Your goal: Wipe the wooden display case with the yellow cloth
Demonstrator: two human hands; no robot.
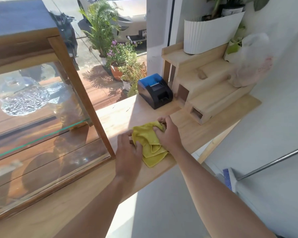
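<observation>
The yellow cloth (149, 141) lies crumpled on the light wooden counter (187, 133), just right of the wooden display case (79, 86), a glass-sided box with a brown frame filling the left of the view. My right hand (167, 133) presses down on the cloth's far right part, fingers curled into the fabric. My left hand (127, 152) rests at the cloth's left edge, fingers bent onto it, close to the case's front right corner post. Inside the case a cut-glass bowl (22, 98) sits on a glass shelf.
A black and blue receipt printer (154, 91) stands behind the cloth. To its right is a stepped wooden stand (205, 86) carrying a white planter (208, 35) and a plastic bag (249, 62). A broom (230, 179) leans below the counter's right end.
</observation>
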